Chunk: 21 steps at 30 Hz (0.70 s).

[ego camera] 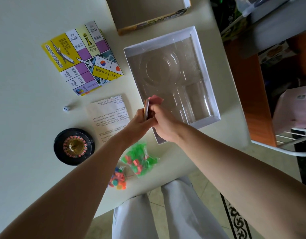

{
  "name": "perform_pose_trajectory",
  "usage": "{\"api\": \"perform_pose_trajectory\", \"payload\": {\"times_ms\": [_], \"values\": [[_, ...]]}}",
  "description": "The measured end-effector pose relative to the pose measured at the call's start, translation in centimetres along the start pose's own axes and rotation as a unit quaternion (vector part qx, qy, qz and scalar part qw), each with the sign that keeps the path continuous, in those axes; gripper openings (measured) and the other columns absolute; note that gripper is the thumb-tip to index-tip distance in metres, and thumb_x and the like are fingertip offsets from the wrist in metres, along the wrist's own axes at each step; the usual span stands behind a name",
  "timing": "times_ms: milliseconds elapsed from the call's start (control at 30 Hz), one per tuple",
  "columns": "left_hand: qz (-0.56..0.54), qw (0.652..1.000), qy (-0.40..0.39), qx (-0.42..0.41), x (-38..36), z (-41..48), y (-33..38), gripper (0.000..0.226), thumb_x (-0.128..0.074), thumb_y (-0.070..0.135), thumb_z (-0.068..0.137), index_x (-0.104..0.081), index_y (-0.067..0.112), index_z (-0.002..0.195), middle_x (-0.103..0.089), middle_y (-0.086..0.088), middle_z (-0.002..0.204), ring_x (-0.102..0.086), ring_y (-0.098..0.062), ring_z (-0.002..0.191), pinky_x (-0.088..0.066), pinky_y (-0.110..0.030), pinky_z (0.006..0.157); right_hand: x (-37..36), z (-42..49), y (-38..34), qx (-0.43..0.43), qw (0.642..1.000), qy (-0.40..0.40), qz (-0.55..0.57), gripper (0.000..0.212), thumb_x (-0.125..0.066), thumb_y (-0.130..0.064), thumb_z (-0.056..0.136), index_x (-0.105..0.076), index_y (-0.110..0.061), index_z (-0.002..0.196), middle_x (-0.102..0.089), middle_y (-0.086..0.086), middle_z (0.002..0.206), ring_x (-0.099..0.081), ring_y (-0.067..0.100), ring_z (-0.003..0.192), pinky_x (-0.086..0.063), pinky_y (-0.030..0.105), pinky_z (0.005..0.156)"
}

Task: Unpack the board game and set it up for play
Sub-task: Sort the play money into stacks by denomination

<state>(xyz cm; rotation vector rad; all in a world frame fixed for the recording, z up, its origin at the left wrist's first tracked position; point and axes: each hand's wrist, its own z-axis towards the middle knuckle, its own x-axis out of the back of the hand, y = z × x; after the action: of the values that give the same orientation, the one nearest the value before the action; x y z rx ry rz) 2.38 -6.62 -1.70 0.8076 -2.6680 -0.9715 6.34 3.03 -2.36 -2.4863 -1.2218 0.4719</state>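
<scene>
Both hands hold a stack of cards [147,107] on edge above the near left corner of the open game box [202,66]. My left hand [140,119] grips the stack from the left, and my right hand [163,123] pinches it from the right, with a pink card sticking out at the top. The box holds a clear plastic insert. On the table lie the folded game board [81,57], a printed rule sheet [109,116], a white die [66,108], a black roulette wheel [74,146], a bag of green and red pieces [142,161] and a bag of coloured tokens [117,180].
The box lid [148,14] lies upside down at the far edge of the white table [28,100]. A chair [276,145] and cluttered shelves stand to the right. My legs and the tiled floor show below the table's near edge.
</scene>
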Motion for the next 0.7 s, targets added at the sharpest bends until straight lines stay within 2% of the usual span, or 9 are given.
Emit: {"api": "perform_pose_trajectory", "payload": {"times_ms": [67,133,200,267,333,400,533,633,700], "values": [[-0.004,1.0,0.021,0.021,-0.1,0.0,-0.1,0.014,-0.049,0.015,0.092,-0.047,0.011,0.105,-0.045,0.003,0.077,-0.043,-0.013,0.071,-0.034,-0.022,0.061,0.6,-0.8,-0.4,0.007,0.999,-0.035,-0.02,0.031,-0.034,-0.012,0.095,-0.043,-0.018,0.066,-0.043,-0.001,0.061,-0.044,0.002,0.045,-0.035,0.021,0.051],[-0.014,0.999,0.024,0.044,0.1,-0.1,-0.1,0.033,-0.046,0.03,0.081,-0.052,0.007,0.104,-0.043,0.001,0.072,-0.04,-0.016,0.068,-0.036,-0.027,0.062,1.3,-0.9,-0.4,0.032,0.996,-0.048,-0.066,0.017,-0.04,-0.027,0.094,-0.048,-0.02,0.081,-0.046,-0.003,0.074,-0.046,-0.006,0.052,-0.035,0.02,0.059],[-0.034,0.997,0.005,0.071,0.4,-0.2,-0.2,0.052,-0.042,0.033,0.071,-0.054,0.001,0.11,-0.042,-0.001,0.071,-0.04,-0.016,0.066,-0.039,-0.029,0.061,2.0,-0.7,-0.6,0.08,0.991,-0.017,-0.101,0.044,-0.049,-0.044,0.089,-0.048,-0.02,0.126,-0.051,-0.004,0.113,-0.052,-0.008,0.09,-0.037,0.018,0.076],[-0.07,0.992,-0.027,0.097,0.4,-0.6,-0.3,0.049,-0.043,0.03,0.068,-0.056,0.006,0.108,-0.042,-0.002,0.073,-0.041,-0.014,0.065,-0.041,-0.028,0.058,2.6,-0.5,-0.7,0.13,0.984,-0.02,-0.122,0.059,-0.055,-0.045,0.089,-0.039,-0.024,0.142,-0.05,-0.002,0.127,-0.052,0.001,0.108,-0.043,0.014,0.08],[-0.08,0.988,-0.073,0.105,0.3,-0.8,-0.5,0.044,-0.045,0.027,0.068,-0.054,0.011,0.108,-0.042,0.0,0.074,-0.041,-0.013,0.065,-0.04,-0.026,0.058,2.2,-0.7,-0.8,0.145,0.975,-0.043,-0.163,0.036,-0.06,-0.031,0.091,-0.06,-0.012,0.122,-0.061,0.002,0.09,-0.057,0.005,0.076,-0.044,0.013,0.06],[-0.09,0.985,-0.105,0.106,-0.1,-1.1,-0.7,0.033,-0.052,0.029,0.071,-0.052,0.016,0.102,-0.042,0.002,0.072,-0.039,-0.011,0.064,-0.037,-0.024,0.058,1.8,-0.5,-0.5,0.152,0.969,-0.006,-0.194,0.029,-0.064,-0.032,0.082,-0.065,-0.003,0.089,-0.056,0.003,0.067,-0.051,0.009,0.061,-0.041,0.022,0.056],[-0.155,0.969,-0.115,0.157,-0.5,-1.3,-1.0,0.013,-0.059,0.012,0.086,-0.049,0.018,0.079,-0.043,0.003,0.064,-0.04,-0.012,0.06,-0.035,-0.024,0.055,1.1,-1.2,0.0,0.125,0.969,0.013,-0.213,0.026,-0.055,-0.031,0.092,-0.056,-0.014,0.074,-0.057,0.004,0.073,-0.052,0.012,0.066,-0.042,0.029,0.066],[-0.174,0.961,-0.104,0.19,-0.2,-1.3,-1.4,0.007,-0.048,0.005,0.09,-0.052,0.011,0.087,-0.049,-0.004,0.07,-0.052,-0.017,0.065,-0.045,-0.032,0.064,1.6,-1.8,0.3,0.071,0.963,-0.095,-0.241,0.039,-0.04,-0.041,0.099,-0.06,-0.015,0.078,-0.056,0.005,0.069,-0.051,0.013,0.065,-0.04,0.028,0.066],[-0.194,0.959,-0.045,0.2,0.1,-1.2,-1.5,0.01,-0.045,0.008,0.093,-0.052,0.008,0.088,-0.05,-0.007,0.07,-0.053,-0.02,0.063,-0.045,-0.033,0.064,2.2,-0.8,0.7,0.108,0.963,-0.062,-0.239,0.045,-0.037,-0.043,0.095,-0.064,-0.01,0.081,-0.057,0.006,0.074,-0.051,0.014,0.073,-0.038,0.029,0.071]]}}
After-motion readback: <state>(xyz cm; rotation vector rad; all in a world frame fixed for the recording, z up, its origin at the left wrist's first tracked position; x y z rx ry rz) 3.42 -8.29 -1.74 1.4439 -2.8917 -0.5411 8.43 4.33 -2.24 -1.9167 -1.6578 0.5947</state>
